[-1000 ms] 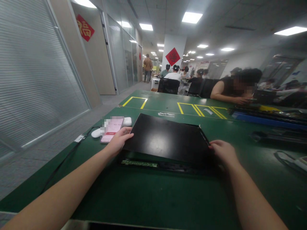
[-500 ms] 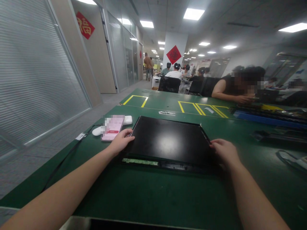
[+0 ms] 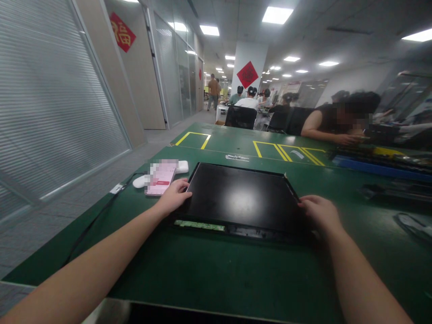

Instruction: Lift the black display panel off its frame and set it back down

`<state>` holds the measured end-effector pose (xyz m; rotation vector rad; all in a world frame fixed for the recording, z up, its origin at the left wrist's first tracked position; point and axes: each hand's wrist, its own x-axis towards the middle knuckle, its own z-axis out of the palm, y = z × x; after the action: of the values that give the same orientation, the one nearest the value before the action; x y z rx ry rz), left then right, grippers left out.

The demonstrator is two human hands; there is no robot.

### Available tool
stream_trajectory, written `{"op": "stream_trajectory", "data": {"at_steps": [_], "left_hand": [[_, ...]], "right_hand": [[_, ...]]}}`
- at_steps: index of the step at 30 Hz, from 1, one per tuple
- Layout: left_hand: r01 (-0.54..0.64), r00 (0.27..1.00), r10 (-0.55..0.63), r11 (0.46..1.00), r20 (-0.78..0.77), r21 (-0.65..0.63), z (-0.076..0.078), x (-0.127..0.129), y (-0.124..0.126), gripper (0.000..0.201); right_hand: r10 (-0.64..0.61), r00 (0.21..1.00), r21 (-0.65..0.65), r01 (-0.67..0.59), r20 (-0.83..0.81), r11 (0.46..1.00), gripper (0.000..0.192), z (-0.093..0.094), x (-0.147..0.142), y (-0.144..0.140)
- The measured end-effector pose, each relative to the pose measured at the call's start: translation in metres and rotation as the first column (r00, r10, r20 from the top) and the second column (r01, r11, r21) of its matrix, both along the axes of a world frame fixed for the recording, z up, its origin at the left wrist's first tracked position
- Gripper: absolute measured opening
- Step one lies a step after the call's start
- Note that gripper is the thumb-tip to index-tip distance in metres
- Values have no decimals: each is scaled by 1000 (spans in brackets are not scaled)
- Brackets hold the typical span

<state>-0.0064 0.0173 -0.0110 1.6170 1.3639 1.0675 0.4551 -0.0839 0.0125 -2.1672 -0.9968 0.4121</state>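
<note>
A black flat display panel point(image 3: 236, 193) lies on the green table point(image 3: 209, 274), its glossy face up and reflecting a ceiling light. Along its near edge runs a narrow green circuit board point(image 3: 200, 225). My left hand point(image 3: 174, 196) grips the panel's left edge, thumb on top and fingers curled at the side. At the right edge, my right hand point(image 3: 319, 211) pinches the panel near its middle; the undersides of these fingers are hidden.
Left of the panel lie a pink-screened phone point(image 3: 162, 178), a white mouse point(image 3: 139, 182) and a small white case point(image 3: 182, 167). A black cable point(image 3: 92, 220) runs along the left. Yellow tape point(image 3: 266, 143) marks the far table. A person point(image 3: 340, 121) leans over a blue tray point(image 3: 361, 166) at right.
The camera view has shifted slightly, so the whole scene sits a little further right. Both hands keep their grip on the panel, which shows no clear movement on the table.
</note>
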Motion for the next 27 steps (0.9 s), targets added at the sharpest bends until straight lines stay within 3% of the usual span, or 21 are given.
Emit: {"op": "stream_trajectory", "data": {"at_steps": [8,15,27], "left_hand": [[25,993,-22,999,-115,24,1,-1,-2,22],[55,952,-18,992,-304,112,5,-3,-2,18],[129,866,-11,971,-501,203,9,-6,1,31]], "right_hand": [[10,1000,-17,-9,12,1000,30,-5,4,1],[1,1000,-28,-1,-5,1000,29,0,2,0],[2,1000,-19,-2,14,1000,29,-1,3,0]]}}
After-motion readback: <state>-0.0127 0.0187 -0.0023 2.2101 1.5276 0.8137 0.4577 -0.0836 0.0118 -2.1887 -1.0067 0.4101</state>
